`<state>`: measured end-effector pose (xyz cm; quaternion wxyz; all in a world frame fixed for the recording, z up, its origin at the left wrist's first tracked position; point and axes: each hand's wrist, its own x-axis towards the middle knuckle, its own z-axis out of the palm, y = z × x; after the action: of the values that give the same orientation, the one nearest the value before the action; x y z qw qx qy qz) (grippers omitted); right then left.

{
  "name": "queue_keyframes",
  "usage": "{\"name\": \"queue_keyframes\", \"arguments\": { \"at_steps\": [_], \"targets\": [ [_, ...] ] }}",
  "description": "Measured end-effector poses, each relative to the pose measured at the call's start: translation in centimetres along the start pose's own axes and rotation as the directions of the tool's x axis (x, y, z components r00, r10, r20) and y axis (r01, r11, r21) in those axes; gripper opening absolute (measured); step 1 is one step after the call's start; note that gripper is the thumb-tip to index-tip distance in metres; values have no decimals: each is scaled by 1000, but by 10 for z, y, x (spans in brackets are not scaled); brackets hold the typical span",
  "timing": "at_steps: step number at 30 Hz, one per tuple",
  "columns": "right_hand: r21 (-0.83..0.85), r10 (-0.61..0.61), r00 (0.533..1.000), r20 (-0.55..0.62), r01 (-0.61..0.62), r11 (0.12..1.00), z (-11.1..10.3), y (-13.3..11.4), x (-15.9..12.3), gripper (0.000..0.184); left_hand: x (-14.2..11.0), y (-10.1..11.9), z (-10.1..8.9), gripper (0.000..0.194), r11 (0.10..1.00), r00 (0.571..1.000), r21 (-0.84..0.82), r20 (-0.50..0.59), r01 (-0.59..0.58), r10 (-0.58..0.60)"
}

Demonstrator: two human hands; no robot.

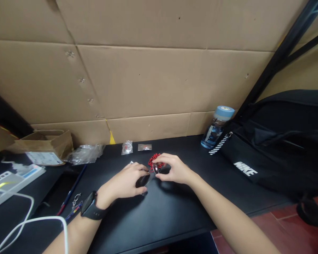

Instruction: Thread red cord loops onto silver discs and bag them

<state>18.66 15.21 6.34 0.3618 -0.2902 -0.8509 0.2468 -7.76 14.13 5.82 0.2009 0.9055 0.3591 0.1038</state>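
My right hand (175, 170) pinches a dark, shiny, rounded object (156, 168) between thumb and fingertips, just above the black table (159, 215). What kind of object it is does not show clearly. Behind those fingertips is a bundle of red cord (153, 159), partly covered by the hand. Facing it from the left, my left hand (128, 180) has curled fingers and the thumb below, around what looks like a clear plastic bag (149, 179). Most of that bag is hidden or too faint to make out. The two hands nearly meet.
Two small clear packets (127, 147) (145, 147) and a plastic bag pile (86, 154) lie behind. A cardboard box (53, 143), power strip (18, 183) and white cable (42, 218) are left. A blue-capped bottle (217, 127) and black bag (278, 151) stand right.
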Motion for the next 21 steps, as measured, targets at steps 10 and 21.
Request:
{"name": "queue_keyframes", "arguments": {
  "at_steps": [10, 21],
  "targets": [
    [-42, -18, 993, 115, 23, 999, 3, 2, -2, 48, -10, -1, -10, 83, 998, 982, -31, 186, 49, -43],
    [-39, -22, 987, 159, 29, 999, 4, -3, -3, 47, -2, -11, 3, 90, 996, 996, -49, 38, 77, -75]
  ]
}}
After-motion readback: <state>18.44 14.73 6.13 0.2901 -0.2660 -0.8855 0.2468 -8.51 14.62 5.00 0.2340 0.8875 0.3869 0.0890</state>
